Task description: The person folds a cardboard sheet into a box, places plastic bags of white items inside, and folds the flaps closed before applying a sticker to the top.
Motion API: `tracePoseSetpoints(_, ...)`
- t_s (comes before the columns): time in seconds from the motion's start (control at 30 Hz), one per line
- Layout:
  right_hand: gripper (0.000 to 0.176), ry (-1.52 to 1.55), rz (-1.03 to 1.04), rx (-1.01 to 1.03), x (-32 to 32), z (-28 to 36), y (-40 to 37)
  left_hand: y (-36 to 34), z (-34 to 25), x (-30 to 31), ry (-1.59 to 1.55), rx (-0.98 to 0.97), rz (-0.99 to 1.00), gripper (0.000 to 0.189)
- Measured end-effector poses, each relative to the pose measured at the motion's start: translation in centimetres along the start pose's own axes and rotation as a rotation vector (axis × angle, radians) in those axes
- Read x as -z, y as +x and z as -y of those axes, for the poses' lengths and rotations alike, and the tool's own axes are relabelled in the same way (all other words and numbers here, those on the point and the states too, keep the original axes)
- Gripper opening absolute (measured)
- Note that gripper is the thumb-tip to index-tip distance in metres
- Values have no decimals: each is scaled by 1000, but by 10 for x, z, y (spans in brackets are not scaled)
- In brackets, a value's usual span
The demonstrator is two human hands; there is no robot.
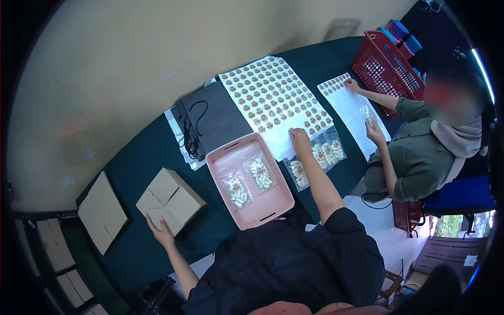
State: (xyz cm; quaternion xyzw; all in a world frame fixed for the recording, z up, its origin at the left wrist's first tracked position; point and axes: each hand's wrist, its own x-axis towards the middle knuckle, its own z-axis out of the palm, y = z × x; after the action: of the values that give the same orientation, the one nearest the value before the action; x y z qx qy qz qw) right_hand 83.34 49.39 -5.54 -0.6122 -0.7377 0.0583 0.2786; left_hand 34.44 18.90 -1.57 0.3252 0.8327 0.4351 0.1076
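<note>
My right hand point(299, 139) is pinched at the lower edge of the remaining stickers on a white sticker sheet point(278, 145), over a bare patch; a small sticker seems to be at its fingertips, mostly hidden. Rows of round brown stickers point(265, 84) cover the upper sheet. Beneath my right forearm lie clear bags of white, capsule-shaped pieces point(329, 153). My left hand point(161, 229), fingers spread, rests against the near side of a closed cardboard box point(167, 197). Between my arms a pink plastic basket point(268, 207) holds two filled bags point(261, 173) with stickers on them.
A flat cardboard piece point(103, 212) lies at the far left. Dark paper bags point(215, 118) with black handles sit behind the basket. On the right, a co-worker point(420, 147) handles another sticker sheet point(344, 113) and a clear bag, beside a red basket point(386, 68).
</note>
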Motion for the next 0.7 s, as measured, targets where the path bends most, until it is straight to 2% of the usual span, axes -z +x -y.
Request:
tracePoseSetpoints(0.23,13,-44,6,-33,7,10,8,2,1,-1,-36,-31,5,56)
tracePoseSetpoints(0.3,9,572,-277,-464,6,18,15,2,3,-1,-14,-28,-7,56)
tracePoseSetpoints(0.33,8,660,-224,-606,-1,3,20,3,5,-3,-7,-37,-6,56)
tracePoseSetpoints(0.37,10,1204,-264,-819,17,26,27,2,3,-2,4,-43,-3,56)
tracePoseSetpoints(0.43,13,1695,-115,-747,39,49,30,0,0,-1,-11,-26,-5,55)
tracePoseSetpoints(0.47,13,1693,-93,-747,44,59,30,0,-3,-2,-37,-22,2,55)
tracePoseSetpoints(0.53,16,1971,152,-699,53,93,29,-1,-6,-2,-40,-1,3,55)
tracePoseSetpoints(0.57,18,1961,196,-696,60,118,26,0,-7,0,-44,7,17,55)
tracePoseSetpoints(0.7,10,1997,453,-686,65,188,3,0,-7,1,2,-21,8,55)
